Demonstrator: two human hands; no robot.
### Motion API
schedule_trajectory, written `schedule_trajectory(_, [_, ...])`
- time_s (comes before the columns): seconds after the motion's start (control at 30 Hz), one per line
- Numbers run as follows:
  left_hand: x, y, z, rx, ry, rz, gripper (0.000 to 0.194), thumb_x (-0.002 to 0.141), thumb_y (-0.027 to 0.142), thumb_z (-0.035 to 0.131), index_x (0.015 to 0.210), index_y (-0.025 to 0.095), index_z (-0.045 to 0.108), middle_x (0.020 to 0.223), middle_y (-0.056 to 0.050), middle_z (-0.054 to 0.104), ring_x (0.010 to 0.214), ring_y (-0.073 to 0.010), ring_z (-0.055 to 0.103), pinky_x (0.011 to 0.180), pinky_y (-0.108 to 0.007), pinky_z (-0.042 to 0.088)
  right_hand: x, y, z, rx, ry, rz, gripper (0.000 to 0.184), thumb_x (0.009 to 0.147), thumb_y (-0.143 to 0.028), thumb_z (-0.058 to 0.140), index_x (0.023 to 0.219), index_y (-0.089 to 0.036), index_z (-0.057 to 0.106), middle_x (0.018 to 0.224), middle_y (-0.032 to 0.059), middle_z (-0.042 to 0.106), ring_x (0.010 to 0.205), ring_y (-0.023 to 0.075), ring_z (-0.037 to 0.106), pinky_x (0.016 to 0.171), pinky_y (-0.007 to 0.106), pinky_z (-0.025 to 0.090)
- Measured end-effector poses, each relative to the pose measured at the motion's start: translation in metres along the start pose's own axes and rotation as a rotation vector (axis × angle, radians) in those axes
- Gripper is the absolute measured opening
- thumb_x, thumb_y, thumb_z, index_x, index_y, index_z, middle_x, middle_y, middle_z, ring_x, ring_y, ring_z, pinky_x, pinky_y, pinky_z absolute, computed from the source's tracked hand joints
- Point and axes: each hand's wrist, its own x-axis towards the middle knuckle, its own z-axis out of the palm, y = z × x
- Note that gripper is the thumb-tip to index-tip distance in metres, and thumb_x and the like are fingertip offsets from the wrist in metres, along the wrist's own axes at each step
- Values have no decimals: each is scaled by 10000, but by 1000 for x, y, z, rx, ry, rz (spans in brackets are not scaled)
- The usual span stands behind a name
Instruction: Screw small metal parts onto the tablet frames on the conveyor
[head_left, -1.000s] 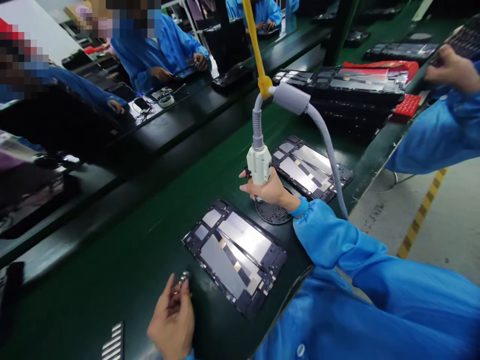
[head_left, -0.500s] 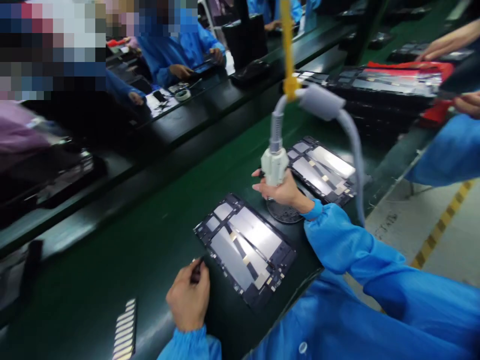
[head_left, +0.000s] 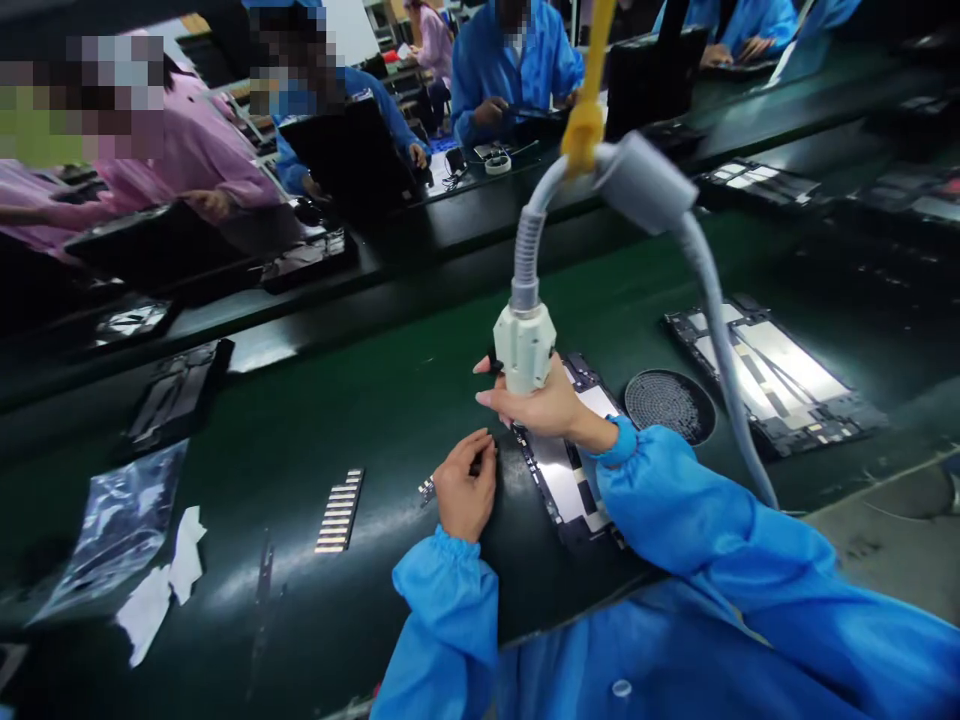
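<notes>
My right hand (head_left: 551,400) is wrapped around a white electric screwdriver (head_left: 524,345), which hangs upright by its grey cable from a yellow strap. Its lower end is hidden by the hand. Under and behind this hand lies an opened tablet (head_left: 551,465) with silvery plates and a dark frame, partly covered by my forearm. My left hand (head_left: 466,485) is closed, fingertips pinched together, just left of the tablet; I cannot make out what is in them. A small dark strip with pale contacts (head_left: 427,489) shows beside its knuckles.
A round black dish (head_left: 670,406) and a second opened tablet (head_left: 780,370) lie to the right. On the left are a card of pale strips (head_left: 340,512), a clear plastic bag (head_left: 120,525) and torn white paper (head_left: 186,553). Several co-workers sit across the bench.
The view has swung left, bringing the plastic bag and paper into sight. My right hand with the screwdriver has come over the nearer tablet. My left hand has moved up, near the small strip.
</notes>
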Motion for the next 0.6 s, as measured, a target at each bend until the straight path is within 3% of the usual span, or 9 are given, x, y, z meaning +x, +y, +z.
schedule_trajectory(0.17, [-4,-10,-2,-188,24,-175,252,844,343,571,933,146,701,793,-52,685,635,-127,656,609,-234,535,6,16,4,-22,-27,58,321,637,-263,758,892,-127,617,464,-50,532,406,99,486,453,246,425])
schedule_trajectory(0.37, [-2,-10,1,-169,20,-210,355,886,390,519,1096,142,662,794,-51,666,616,-110,639,593,-220,533,4,20,2,-73,-26,26,251,679,-269,727,868,-147,616,467,-43,533,417,111,498,450,258,436])
schedule_trajectory(0.6, [-3,-15,4,-189,29,-206,339,889,374,511,1086,146,666,844,-68,694,680,-132,672,626,-242,553,6,24,1,-60,-36,38,250,691,-255,723,889,-150,613,462,-45,541,404,107,490,467,262,447])
